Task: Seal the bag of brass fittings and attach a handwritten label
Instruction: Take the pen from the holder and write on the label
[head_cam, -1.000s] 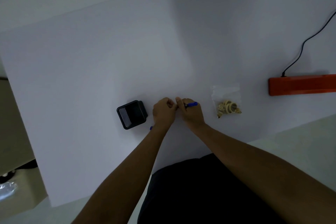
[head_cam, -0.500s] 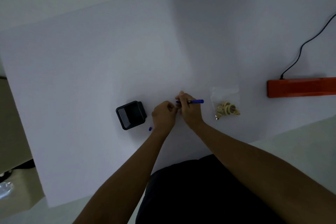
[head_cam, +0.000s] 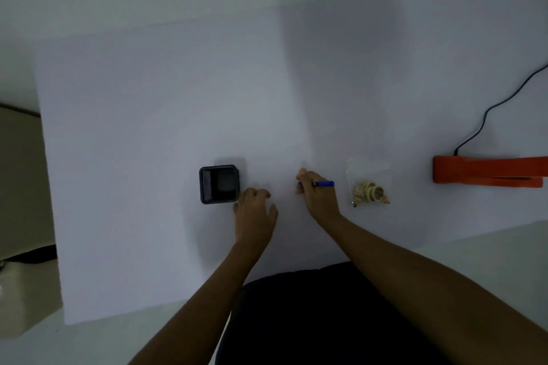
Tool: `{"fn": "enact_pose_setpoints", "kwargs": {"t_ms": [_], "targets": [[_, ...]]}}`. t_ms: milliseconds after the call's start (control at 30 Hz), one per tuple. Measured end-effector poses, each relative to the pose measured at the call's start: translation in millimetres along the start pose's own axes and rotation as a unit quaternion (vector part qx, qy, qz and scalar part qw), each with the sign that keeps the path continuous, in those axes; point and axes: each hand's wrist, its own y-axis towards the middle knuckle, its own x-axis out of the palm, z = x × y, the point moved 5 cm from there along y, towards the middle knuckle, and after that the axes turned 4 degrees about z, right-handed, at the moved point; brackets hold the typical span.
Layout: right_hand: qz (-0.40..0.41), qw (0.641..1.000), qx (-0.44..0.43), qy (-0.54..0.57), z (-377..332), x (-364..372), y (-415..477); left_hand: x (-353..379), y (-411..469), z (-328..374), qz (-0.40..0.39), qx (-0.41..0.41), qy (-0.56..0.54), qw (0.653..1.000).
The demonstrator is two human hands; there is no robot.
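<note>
- Bag of brass fittings [head_cam: 368, 187] lies flat on the white table [head_cam: 148, 127], fittings bunched at its near end, mouth toward the far edge.
- Right hand [head_cam: 318, 197] grips a blue pen [head_cam: 323, 184], lying left-right, just left of the bag.
- Left hand [head_cam: 255, 216] rests loosely spread beside a black tray [head_cam: 219, 184].

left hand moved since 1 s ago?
Yes. The left hand has parted from the right hand and shifted left, now beside the black tray.

black tray [head_cam: 219, 184], orange tool [head_cam: 486, 170], black cord [head_cam: 486, 115]
</note>
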Motion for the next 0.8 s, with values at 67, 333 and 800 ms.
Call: {"fn": "enact_pose_setpoints", "kwargs": {"t_ms": [67,333,800], "targets": [[-0.001,1.0,0.004,-0.018,3.6,-3.6,-4.5,-3.5,-8.1,-11.8,-0.005,-0.021,0.017,1.0],[-0.014,1.0,-0.027,0.004,-12.9,-9.3,-34.4,-6.7,-25.3,-40.0,-0.024,-0.069,0.035,0.997],[-0.105,0.984,-0.078,0.12,-112.2,-18.1,-89.3,-98.8,-46.5,7.6,-0.003,-0.115,-0.448,0.886]]}}
